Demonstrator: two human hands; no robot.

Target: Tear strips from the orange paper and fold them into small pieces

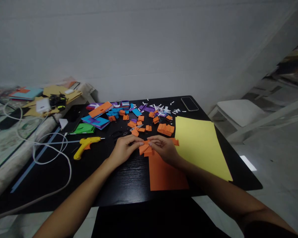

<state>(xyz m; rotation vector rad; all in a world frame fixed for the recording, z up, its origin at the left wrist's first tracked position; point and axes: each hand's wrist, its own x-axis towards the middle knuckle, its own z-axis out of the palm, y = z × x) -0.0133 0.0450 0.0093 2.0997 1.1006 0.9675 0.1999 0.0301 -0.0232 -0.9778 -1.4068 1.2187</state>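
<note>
Between my two hands is a small folded piece of orange paper [145, 149], just above the black table. My left hand [125, 147] pinches its left side with thumb and forefinger. From the other side my right hand [164, 147] grips it, the fingertips close to those of the left. Under my right hand lies a flat orange sheet [166, 175]. Beyond the hands are small folded orange pieces [148, 128] and a stack of orange strips [166, 129]. Scissors [136, 127] lie partly covered among the pieces.
A yellow glue gun [87, 145] lies left, near a white cable [69, 165]. Large yellow sheets [201, 145] lie right, below a phone [189, 103]. Blue and purple folded paper [95, 121] and white scraps [160, 108] are at the back. A white chair [240, 110] stands right.
</note>
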